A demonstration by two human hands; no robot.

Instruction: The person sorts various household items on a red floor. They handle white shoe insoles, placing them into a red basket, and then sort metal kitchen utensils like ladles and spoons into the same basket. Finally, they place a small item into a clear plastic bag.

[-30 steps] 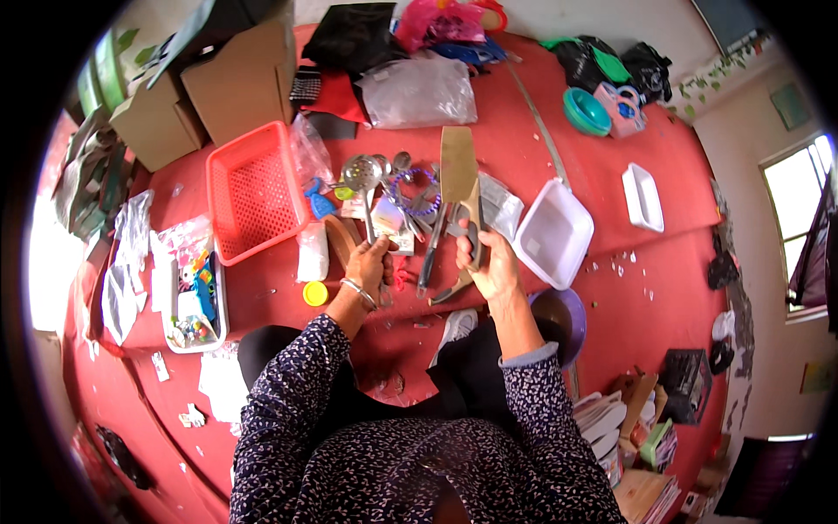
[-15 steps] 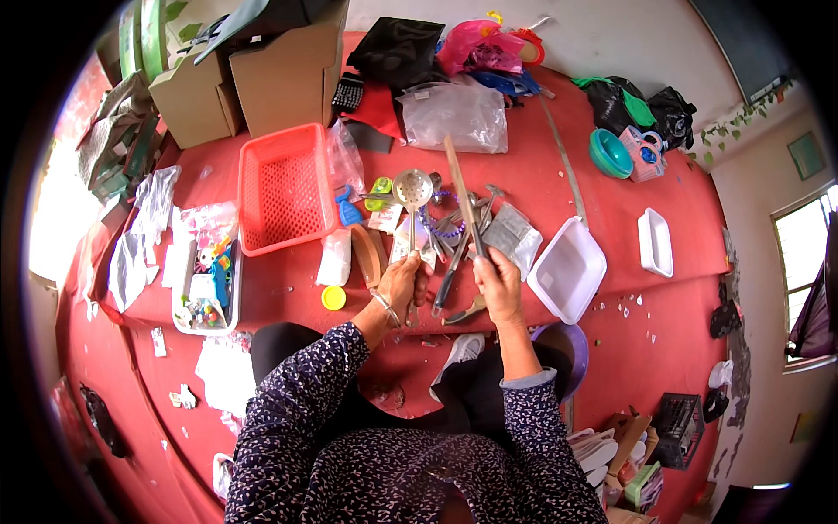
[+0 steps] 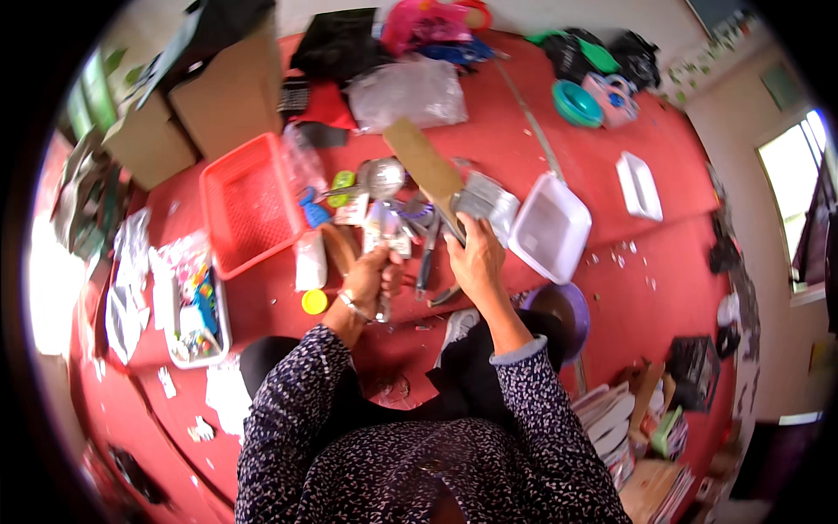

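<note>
Spatula (image 3: 425, 164) gripped in our right hand (image 3: 477, 255) has just turned, so its broad face shows; our left hand (image 3: 370, 279) clasps a skimmer (image 3: 384, 177) near the front edge of the red platform (image 3: 602, 179).

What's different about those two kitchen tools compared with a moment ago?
The right hand has turned the spatula, which showed edge-on half a second ago: its broad face shows again, and its tip leans further left, toward the skimmer. The view itself shifted too. Nothing was picked up or let go: the left hand still holds the skimmer; the basket, yellow lid and white tub stayed put.
</note>
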